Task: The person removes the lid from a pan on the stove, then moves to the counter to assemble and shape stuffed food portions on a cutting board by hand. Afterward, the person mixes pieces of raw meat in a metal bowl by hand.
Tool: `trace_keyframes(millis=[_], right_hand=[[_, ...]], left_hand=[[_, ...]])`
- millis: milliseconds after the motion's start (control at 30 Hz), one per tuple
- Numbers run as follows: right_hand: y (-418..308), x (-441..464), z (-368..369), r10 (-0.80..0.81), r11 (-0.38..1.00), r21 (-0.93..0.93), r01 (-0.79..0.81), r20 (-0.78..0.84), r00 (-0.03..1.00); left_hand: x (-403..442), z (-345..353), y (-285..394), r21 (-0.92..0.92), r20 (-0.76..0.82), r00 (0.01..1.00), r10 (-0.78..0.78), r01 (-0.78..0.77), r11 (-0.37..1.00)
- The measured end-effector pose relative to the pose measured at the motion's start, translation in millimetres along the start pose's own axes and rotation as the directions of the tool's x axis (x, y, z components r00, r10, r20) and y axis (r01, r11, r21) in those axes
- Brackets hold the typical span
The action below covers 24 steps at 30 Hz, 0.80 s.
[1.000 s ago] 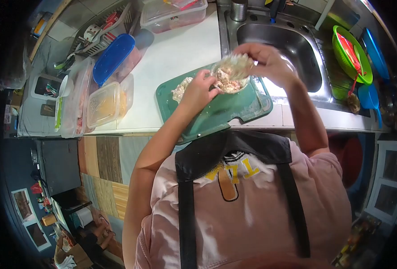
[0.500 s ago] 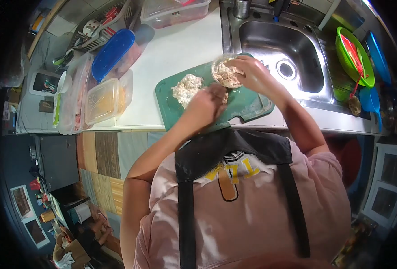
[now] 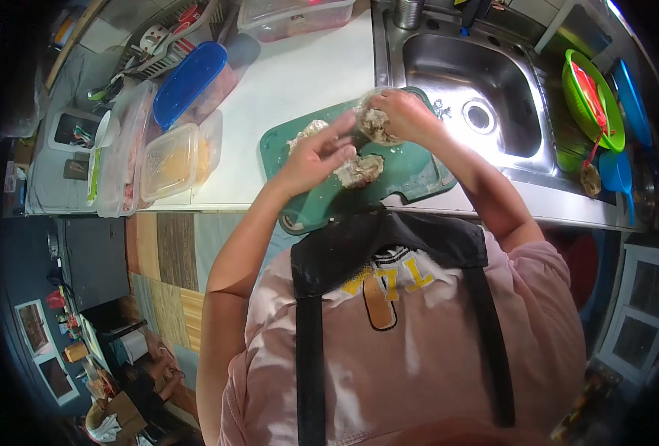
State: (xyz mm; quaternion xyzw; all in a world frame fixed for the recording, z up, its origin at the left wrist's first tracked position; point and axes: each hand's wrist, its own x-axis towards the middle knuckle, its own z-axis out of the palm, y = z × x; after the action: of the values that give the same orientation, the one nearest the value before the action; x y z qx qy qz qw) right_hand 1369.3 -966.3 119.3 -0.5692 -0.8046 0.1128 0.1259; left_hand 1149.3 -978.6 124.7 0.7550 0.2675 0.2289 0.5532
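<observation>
A green cutting board (image 3: 411, 169) lies by the counter's front edge. On it rests a lump of pale, flaky mixture (image 3: 359, 171), with a second whitish pile (image 3: 309, 132) partly hidden behind my left hand (image 3: 313, 157). That hand is open, fingers apart, above the board between the two heaps. My right hand (image 3: 407, 115) curls over the rim of a clear round tub (image 3: 367, 104) at the board's far side, its fingers closed there. More of the mixture shows inside the tub. The right fingertips are partly hidden.
A steel sink (image 3: 456, 74) adjoins the board on the right, with a green basket (image 3: 608, 134) beyond it. To the left stand a blue-lidded container (image 3: 190, 85), a clear box with yellowish contents (image 3: 169, 163) and a dish rack (image 3: 169, 56). Another person (image 3: 158, 383) is at lower left.
My left hand has drawn back to the left and its fingers have opened, uncovering the lump on the board. My right hand has shifted slightly left over the tub.
</observation>
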Motion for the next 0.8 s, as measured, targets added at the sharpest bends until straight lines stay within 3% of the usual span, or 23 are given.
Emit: trace_keyframes(millis=[33, 67, 100, 167, 200, 267, 333, 367, 400, 500, 600, 733, 800], right_hand=[[6.8, 3.1, 2.5, -0.003, 1.0, -0.001, 0.003, -0.003, 1.0], [14.9, 6.7, 5.9, -0.052, 0.993, 0.101, 0.057, -0.051, 0.997], [14.4, 8.7, 3.9, -0.096, 0.973, 0.199, 0.115, -0.102, 0.99], [13.8, 8.1, -3.2, -0.032, 0.952, 0.304, 0.046, -0.051, 0.998], [11.3, 6.6, -10.5, 0.032, 0.915, 0.402, -0.032, 0.006, 0.999], [9.7, 2.1, -21.4, -0.035, 0.948, 0.316, 0.034, -0.002, 0.999], [5.9, -3.5, -29.5, -0.103, 0.968, 0.231, 0.101, -0.001, 0.995], [2.4, -7.0, -32.2, -0.189, 0.978, 0.083, 0.19, -0.019, 0.982], [0.8, -9.5, -32.7, -0.275, 0.96, -0.068, 0.272, -0.025, 0.961], [8.2, -9.0, -12.3, -0.352, 0.915, -0.194, 0.353, 0.041, 0.935], [10.4, -4.1, -5.9, -0.282, 0.934, -0.18, 0.31, 0.165, 0.945], [8.6, -8.1, -3.8, -0.295, 0.945, -0.127, 0.302, 0.068, 0.953], [11.2, -8.7, -7.8, -0.224, 0.975, 0.014, 0.224, 0.057, 0.973]], left_hand=[[3.6, -3.7, 2.5, -0.076, -0.148, 0.987, -0.059, 0.048, 0.996], [8.8, -6.1, 3.5, 0.152, -0.218, 0.974, -0.064, 0.099, 0.983], [12.7, -5.0, 2.4, 0.152, -0.222, 0.973, -0.065, 0.1, 0.983], [22.5, 1.3, -0.1, 0.562, -0.104, 0.967, 0.233, -0.136, 0.816], [26.8, 4.0, -1.1, 0.562, -0.105, 0.966, 0.236, -0.138, 0.816], [34.3, 9.1, -3.0, 0.698, -0.028, 0.945, 0.326, -0.215, 0.683], [39.1, 9.4, 2.9, 0.665, -0.042, 0.966, 0.256, -0.164, 0.729], [40.3, 9.2, 4.6, 0.634, -0.053, 0.982, 0.183, -0.108, 0.766], [41.0, 9.0, 3.7, 0.631, -0.052, 0.982, 0.18, -0.107, 0.768], [42.8, 7.7, 1.1, 0.65, -0.051, 0.976, 0.212, -0.129, 0.749], [42.2, 7.2, -5.6, 0.617, -0.064, 0.965, 0.255, -0.162, 0.77], [41.3, 8.0, -13.1, 0.626, -0.075, 0.948, 0.31, -0.197, 0.755], [43.0, 6.9, -12.9, 0.624, -0.07, 0.947, 0.315, -0.205, 0.754]])
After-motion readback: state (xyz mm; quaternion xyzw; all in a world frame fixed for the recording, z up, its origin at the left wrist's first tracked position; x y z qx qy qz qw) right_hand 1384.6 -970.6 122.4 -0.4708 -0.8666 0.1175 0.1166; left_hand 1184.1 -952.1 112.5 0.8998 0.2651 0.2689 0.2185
